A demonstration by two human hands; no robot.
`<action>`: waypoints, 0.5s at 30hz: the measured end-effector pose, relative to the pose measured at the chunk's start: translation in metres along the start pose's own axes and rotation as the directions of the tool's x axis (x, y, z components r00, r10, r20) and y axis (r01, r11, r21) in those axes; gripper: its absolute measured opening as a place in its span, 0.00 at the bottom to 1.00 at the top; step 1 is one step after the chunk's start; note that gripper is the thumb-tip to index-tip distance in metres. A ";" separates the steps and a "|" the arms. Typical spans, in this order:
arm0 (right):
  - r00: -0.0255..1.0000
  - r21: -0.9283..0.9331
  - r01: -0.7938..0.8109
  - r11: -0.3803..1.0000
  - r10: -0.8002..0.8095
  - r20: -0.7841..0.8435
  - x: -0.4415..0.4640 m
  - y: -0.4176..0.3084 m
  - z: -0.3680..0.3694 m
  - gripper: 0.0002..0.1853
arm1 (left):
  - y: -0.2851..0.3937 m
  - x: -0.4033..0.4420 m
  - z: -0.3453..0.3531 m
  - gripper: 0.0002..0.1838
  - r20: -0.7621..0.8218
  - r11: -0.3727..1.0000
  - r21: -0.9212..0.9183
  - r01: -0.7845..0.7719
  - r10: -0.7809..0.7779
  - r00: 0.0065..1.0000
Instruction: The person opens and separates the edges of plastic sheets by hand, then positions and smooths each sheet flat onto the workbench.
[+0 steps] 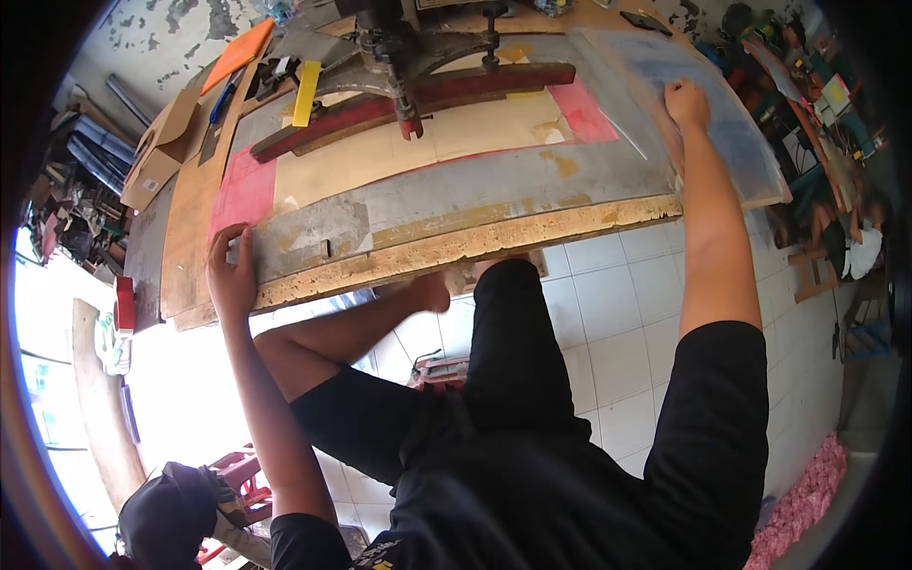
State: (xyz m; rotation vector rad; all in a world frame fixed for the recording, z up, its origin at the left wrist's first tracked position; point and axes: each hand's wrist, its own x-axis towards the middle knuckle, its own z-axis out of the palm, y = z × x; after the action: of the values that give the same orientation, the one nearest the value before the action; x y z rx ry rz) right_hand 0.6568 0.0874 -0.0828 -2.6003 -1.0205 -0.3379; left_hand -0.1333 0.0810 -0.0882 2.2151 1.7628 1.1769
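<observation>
My left hand [233,271] rests at the front left corner of a worn grey board [456,214], its fingers bent over the top and slightly apart. Beside it lies a pink sheet [245,195]. My right hand [688,106] is closed on top of a stack of clear plastic sheets [736,142] at the right; whatever its curled fingers hold, if anything, is hidden. Between my hands, a machine head [404,104] with a long red bar [446,93] stands over a cream-coloured sheet [408,161]. Another pink piece [582,112] lies at the bar's right end.
A yellow strip [306,93] leans near the bar's left end. A blue cutter [223,102], an orange sheet [237,55] and an open cardboard box [161,161] are at the left. A phone [646,22] lies at the back right. Another person [860,242] sits far right.
</observation>
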 end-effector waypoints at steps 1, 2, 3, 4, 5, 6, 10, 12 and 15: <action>1.000 0.007 -0.004 1.000 0.004 0.006 -0.002 0.000 -0.001 0.25 | 0.001 0.000 0.000 0.14 -0.002 1.000 0.006 0.013 -0.013 1.000; 1.000 0.010 -0.008 1.000 0.008 0.004 -0.001 0.001 0.002 0.25 | 0.002 0.000 0.001 0.14 -0.001 1.000 0.012 0.027 -0.027 1.000; 1.000 0.032 -0.010 0.999 0.011 -0.023 -0.001 0.000 0.002 0.25 | 0.002 0.001 0.001 0.14 -0.001 1.000 0.011 0.021 -0.021 1.000; 0.999 0.052 -0.014 0.999 0.017 -0.048 -0.003 0.002 0.003 0.25 | 0.003 0.002 0.001 0.14 0.000 1.000 0.012 0.018 -0.018 1.000; 0.999 0.052 -0.022 0.998 0.024 -0.047 -0.003 0.003 0.003 0.25 | 0.002 0.003 0.001 0.14 0.003 1.000 0.014 0.016 -0.016 1.000; 0.999 0.051 -0.029 0.998 0.030 -0.031 -0.008 -0.002 -0.003 0.24 | 0.003 0.003 0.002 0.14 0.007 1.000 0.014 0.009 -0.009 1.000; 0.998 -0.027 0.007 1.000 -0.009 -0.058 -0.008 -0.003 0.001 0.22 | -0.001 0.008 0.006 0.14 -0.018 0.998 0.059 -0.018 0.019 1.000; 0.998 0.002 0.006 1.000 -0.006 -0.069 -0.005 -0.002 0.003 0.22 | 0.001 0.012 0.007 0.14 -0.008 0.998 0.066 -0.023 0.024 1.000; 1.000 0.048 -0.007 0.999 0.009 -0.024 -0.004 -0.003 0.001 0.21 | 0.008 0.009 0.005 0.14 0.000 0.998 0.064 0.004 -0.004 1.000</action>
State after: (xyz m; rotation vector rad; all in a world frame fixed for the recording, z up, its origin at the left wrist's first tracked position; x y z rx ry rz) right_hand 0.6522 0.0870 -0.0843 -2.5505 -0.9974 -0.3383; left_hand -0.1237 0.0878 -0.0836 2.2457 1.8294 1.1348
